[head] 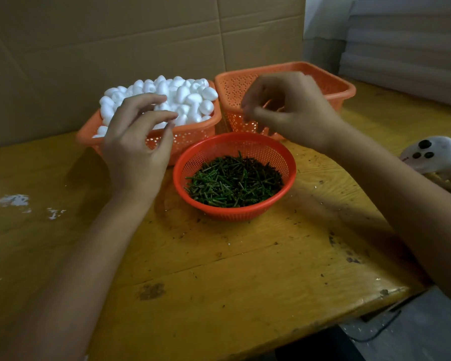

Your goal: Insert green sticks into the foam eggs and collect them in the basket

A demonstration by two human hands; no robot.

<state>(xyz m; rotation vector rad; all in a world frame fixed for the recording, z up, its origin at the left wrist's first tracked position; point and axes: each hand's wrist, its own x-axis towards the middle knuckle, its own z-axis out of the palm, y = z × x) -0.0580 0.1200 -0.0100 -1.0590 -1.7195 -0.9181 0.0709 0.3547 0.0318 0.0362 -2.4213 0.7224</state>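
Note:
A rectangular orange basket (193, 136) at the back left is heaped with white foam eggs (185, 97). My left hand (138, 136) hovers over its front edge, fingers loosely curled, thumb near the index fingertip, with nothing seen between them. A round red basket (287, 162) in the middle holds a pile of short green sticks (232, 181). Behind it stands a second rectangular orange basket (333, 82); what lies inside is hidden. My right hand (289, 110) hangs blurred in front of that basket and above the round one, fingers drooping, holding nothing I can see.
The baskets stand on a worn yellow wooden table (232, 256) against a cardboard wall (141, 35). White foam crumbs (16, 200) lie at the left. A white device with dark buttons (432, 155) sits at the right edge, near my right forearm.

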